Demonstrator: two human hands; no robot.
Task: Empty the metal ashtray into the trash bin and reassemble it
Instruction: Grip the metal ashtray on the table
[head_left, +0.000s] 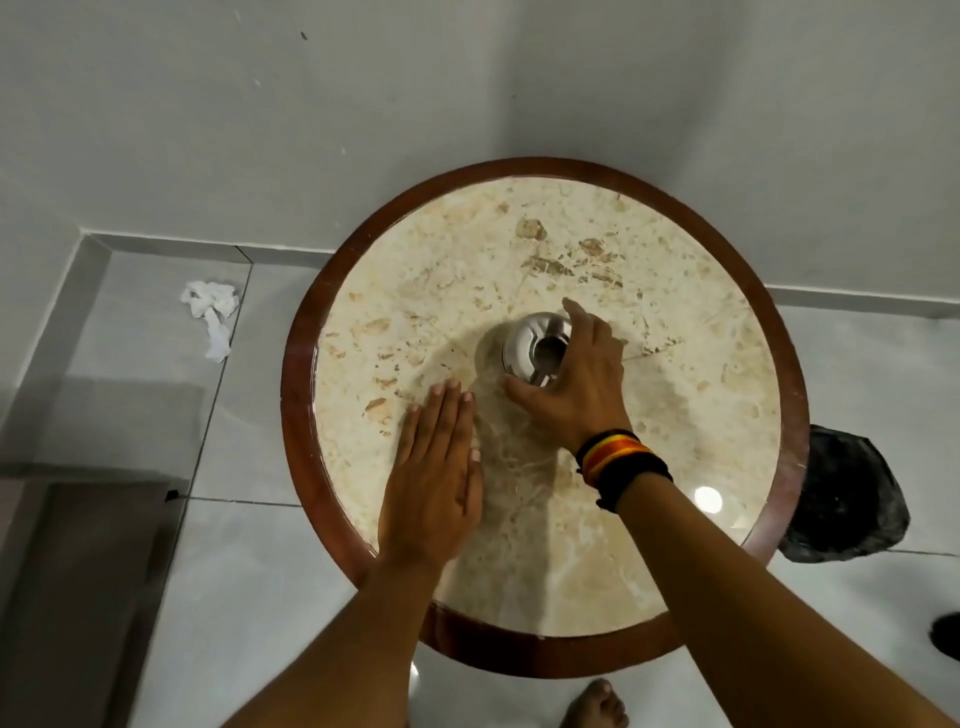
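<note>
A round metal ashtray (532, 340) with its slotted lid on stands near the middle of the round marble table (545, 218). My right hand (576, 384) wraps around the ashtray from the right, thumb at its near side and fingers over its far side. My left hand (434, 473) lies flat on the tabletop to the left of the ashtray, fingers straight and together, holding nothing. A trash bin lined with a black bag (844, 499) stands on the floor just past the table's right edge, partly hidden by it.
A crumpled white tissue (210, 312) lies on the tiled floor at the left, near the wall. Grey walls meet in a corner behind the table. A dark mat (83, 597) covers the floor at lower left. My bare foot (595, 706) shows below the table.
</note>
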